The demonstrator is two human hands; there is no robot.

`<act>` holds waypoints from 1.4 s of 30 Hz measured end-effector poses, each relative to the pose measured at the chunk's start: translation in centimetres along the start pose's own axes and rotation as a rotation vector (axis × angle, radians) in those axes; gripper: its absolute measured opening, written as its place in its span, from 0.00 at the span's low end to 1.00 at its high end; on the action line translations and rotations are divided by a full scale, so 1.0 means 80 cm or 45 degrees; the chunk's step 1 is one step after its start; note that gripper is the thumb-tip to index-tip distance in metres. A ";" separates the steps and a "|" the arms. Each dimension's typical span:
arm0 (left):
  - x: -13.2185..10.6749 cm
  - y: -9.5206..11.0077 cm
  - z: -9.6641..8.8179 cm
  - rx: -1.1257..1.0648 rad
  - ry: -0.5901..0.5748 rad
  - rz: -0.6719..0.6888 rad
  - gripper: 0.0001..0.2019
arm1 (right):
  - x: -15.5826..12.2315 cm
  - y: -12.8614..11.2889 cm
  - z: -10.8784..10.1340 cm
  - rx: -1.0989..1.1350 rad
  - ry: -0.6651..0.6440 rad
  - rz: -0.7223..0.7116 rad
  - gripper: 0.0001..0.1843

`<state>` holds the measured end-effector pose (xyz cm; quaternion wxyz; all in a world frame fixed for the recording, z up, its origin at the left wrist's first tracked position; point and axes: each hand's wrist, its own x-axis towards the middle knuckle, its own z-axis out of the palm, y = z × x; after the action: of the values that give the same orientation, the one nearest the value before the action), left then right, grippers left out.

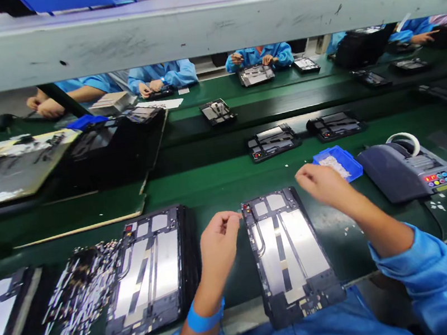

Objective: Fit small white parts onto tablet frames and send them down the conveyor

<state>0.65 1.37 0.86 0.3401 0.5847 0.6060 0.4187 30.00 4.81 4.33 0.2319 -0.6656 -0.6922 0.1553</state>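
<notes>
An opened tablet (289, 247) lies in front of me, its inner side up, showing silvery battery plates and dark flat cables. It overhangs the bench's near edge. Beside its upper left corner is my left hand (219, 247), thumb and forefinger pinched; whatever they may hold is too small to name. Past the upper right corner, my right hand (326, 188) is closed with fingertips together, close to a blue tray (352, 164) of small white pieces. What it may hold is hidden. A blue band (206, 318) circles my left wrist.
Left of me lie a stack of similar tablets (150, 269) and a heap of thin strips (86, 302). A tape dispenser (408, 169) stands at right. More tablets (272, 141) lie farther back. A shelf (201, 29) spans overhead; co-workers' hands (151, 88) work beyond.
</notes>
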 end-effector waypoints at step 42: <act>0.034 -0.016 -0.015 0.614 -0.401 0.439 0.18 | -0.009 -0.043 0.112 -0.264 -0.258 -0.975 0.18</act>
<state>-1.21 3.99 0.41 0.2057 0.7996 0.5199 0.2191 22.38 4.67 -1.52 0.1353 -0.3610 -0.9212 0.0517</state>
